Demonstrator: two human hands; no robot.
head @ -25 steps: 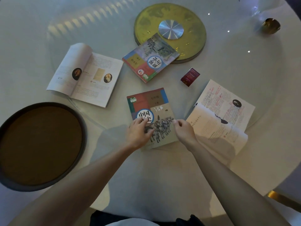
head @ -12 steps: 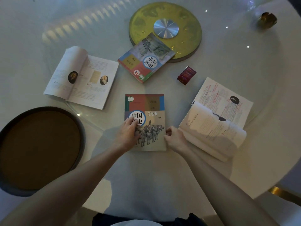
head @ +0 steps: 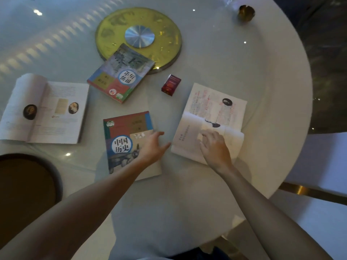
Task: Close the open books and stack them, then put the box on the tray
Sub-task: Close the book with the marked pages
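A round white table (head: 216,53) with a glossy top fills my view, a gold disc (head: 163,34) at its centre. My left hand (head: 152,147) lies flat, fingers spread, on the closed history textbook (head: 127,139) in front of me. My right hand (head: 214,147) rests with loosely parted fingers on the open book (head: 212,117) to its right, gripping nothing. A second open book (head: 45,109) lies at far left, another closed textbook (head: 120,74) overlaps the disc's edge. The small red box (head: 171,85) sits on the table between them; the dark round tray (head: 28,188) is well apart at lower left.
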